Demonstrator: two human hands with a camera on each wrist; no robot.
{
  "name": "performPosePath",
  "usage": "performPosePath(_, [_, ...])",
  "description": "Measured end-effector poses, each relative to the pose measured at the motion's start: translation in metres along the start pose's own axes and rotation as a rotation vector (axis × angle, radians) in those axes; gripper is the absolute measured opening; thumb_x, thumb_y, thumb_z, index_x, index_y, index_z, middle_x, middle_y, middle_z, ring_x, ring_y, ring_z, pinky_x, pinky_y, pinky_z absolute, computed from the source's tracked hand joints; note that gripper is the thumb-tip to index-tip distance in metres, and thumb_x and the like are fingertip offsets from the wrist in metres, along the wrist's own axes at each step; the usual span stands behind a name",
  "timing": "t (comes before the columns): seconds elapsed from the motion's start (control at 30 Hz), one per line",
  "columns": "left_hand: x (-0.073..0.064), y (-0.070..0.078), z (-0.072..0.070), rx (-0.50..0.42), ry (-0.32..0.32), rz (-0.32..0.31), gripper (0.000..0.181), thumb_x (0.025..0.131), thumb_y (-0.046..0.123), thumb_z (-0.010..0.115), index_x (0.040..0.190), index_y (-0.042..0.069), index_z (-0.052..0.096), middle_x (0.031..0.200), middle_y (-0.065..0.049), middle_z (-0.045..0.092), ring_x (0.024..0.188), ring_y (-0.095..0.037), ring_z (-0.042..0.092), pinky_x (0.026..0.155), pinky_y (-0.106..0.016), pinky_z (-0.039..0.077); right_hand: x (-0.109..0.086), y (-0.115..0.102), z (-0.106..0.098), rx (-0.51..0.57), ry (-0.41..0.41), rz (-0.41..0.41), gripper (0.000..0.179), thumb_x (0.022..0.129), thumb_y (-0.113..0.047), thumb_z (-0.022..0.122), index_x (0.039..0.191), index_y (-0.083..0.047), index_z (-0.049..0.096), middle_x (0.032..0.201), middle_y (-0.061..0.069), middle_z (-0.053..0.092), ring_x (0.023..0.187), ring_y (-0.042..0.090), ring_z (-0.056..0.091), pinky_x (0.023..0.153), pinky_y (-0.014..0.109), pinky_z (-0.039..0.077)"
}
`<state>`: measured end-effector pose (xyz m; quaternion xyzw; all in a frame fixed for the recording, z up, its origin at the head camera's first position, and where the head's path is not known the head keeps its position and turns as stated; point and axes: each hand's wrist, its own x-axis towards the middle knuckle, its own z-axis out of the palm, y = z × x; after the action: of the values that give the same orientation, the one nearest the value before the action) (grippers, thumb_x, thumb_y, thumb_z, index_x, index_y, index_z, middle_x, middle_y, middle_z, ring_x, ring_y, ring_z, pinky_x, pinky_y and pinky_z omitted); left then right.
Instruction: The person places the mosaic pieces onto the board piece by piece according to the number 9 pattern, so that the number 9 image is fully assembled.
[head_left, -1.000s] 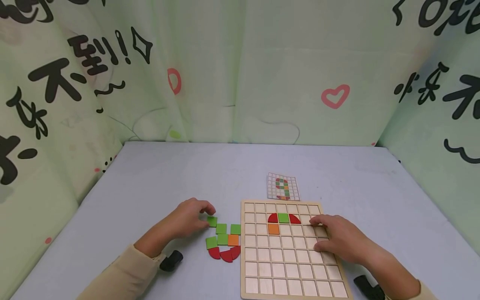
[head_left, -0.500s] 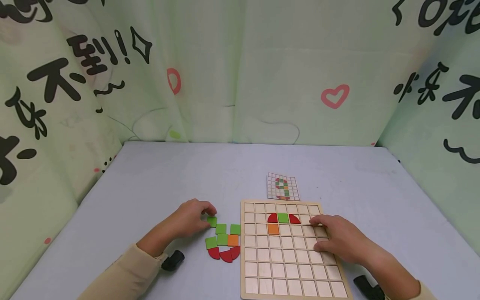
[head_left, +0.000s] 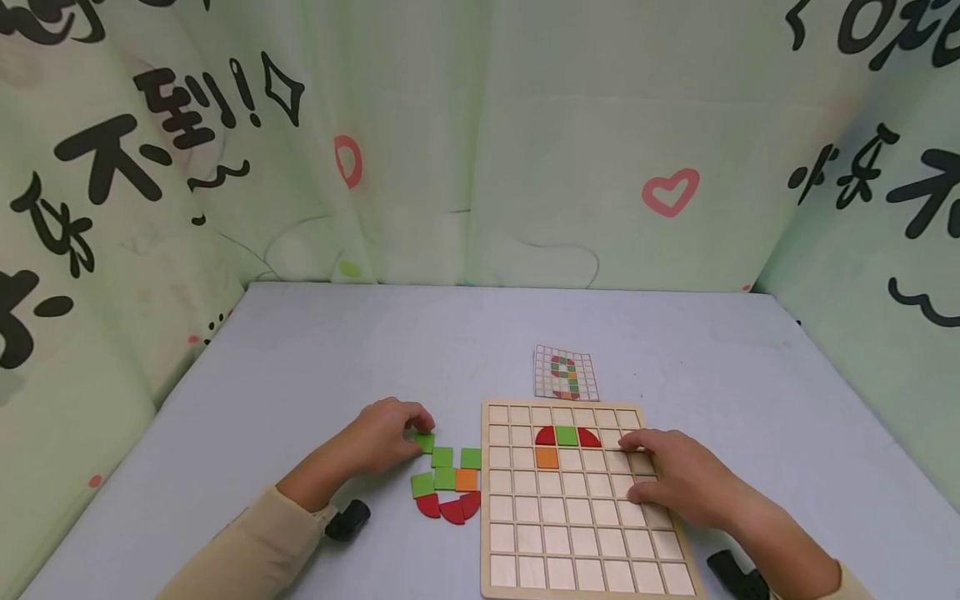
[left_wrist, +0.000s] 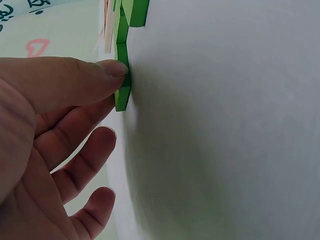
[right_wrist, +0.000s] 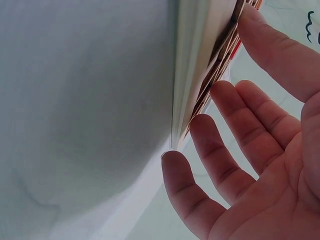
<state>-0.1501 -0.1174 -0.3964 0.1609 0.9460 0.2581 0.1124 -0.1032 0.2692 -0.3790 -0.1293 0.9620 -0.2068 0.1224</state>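
At the left of the loose tiles, my left hand (head_left: 381,437) pinches a green square tile (head_left: 426,442) between thumb and index finger. In the left wrist view the thumb (left_wrist: 100,75) lies against the edge of that tile (left_wrist: 121,100), and the other fingers are loosely bent. My right hand (head_left: 693,479) rests its fingertips on the right side of a wooden grid board (head_left: 555,533), its fingers relaxed and holding nothing. Seated in the board's upper squares are red quarter-round tiles (head_left: 588,438), a green square (head_left: 567,436) and an orange square (head_left: 547,457).
Several loose green squares (head_left: 445,479), an orange square (head_left: 467,480) and red quarter-rounds (head_left: 452,512) lie on the table left of the board. A printed pattern card (head_left: 546,379) lies beyond the board's far edge. A patterned curtain (head_left: 570,142) surrounds the table (head_left: 360,350).
My left wrist and forearm have shifted very slightly to the right while the fingers stay at the green tile. My right hand and the board look unmoved.
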Motion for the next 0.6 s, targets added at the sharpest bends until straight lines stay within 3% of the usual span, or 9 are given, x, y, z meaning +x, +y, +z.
performPosePath(0.6, [0.0009, -0.0002, 0.0, -0.015, -0.003, -0.013, 0.022, 0.082, 0.004, 0.08, 0.101, 0.011, 0.072, 0.093, 0.005, 0.065, 0.092, -0.018, 0.057, 0.088, -0.037, 0.051, -0.0004, 0.0004, -0.0002, -0.011, 0.0, -0.006, 0.058, 0.078, -0.029, 0.085, 0.127, -0.005, 0.062, 0.125, 0.012, 0.063, 0.117, 0.04, 0.054, 0.096, 0.058, 0.042])
